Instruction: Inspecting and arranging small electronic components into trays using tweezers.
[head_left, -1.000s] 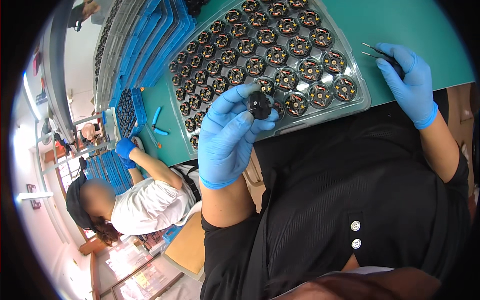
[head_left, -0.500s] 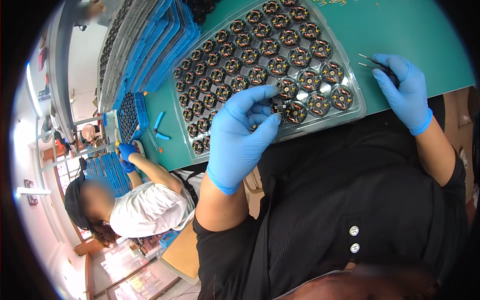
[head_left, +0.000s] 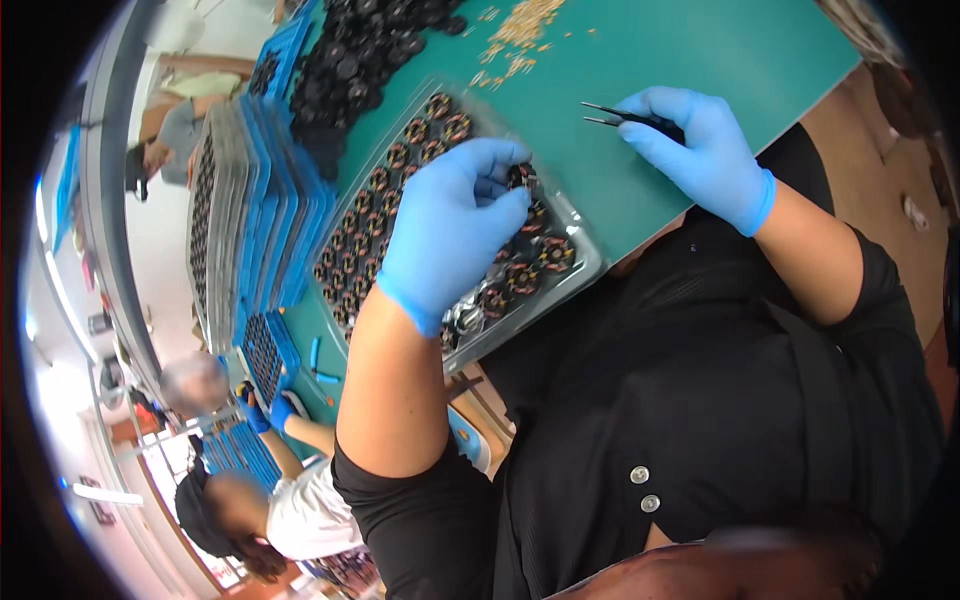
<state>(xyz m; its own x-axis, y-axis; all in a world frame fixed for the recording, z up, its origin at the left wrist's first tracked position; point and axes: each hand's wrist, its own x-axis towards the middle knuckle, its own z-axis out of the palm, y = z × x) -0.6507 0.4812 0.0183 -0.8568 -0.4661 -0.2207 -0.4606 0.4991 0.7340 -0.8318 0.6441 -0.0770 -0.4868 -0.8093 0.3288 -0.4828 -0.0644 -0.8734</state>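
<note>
My left hand, in a blue glove, pinches a small round black component between thumb and fingers, over the right part of a clear plastic tray. The fingers partly cover that component. Rows of similar round black components with red and yellow bits sit in the tray's pockets. My right hand, also gloved in blue, is closed around dark tweezers. Their two slim tips point left, a little apart, with nothing visible between them, above the green table to the right of the tray.
Small yellow metal pieces lie scattered at the far side of the green table. Left of them is a heap of black round parts. Stacked blue and clear trays rise at the left. Beyond the blue-handled pliers, a co-worker works.
The view has swung, bringing the black heap and more yellow pieces into sight. My left hand now holds the component higher over the tray. The tweezers in my right hand are closer to it.
</note>
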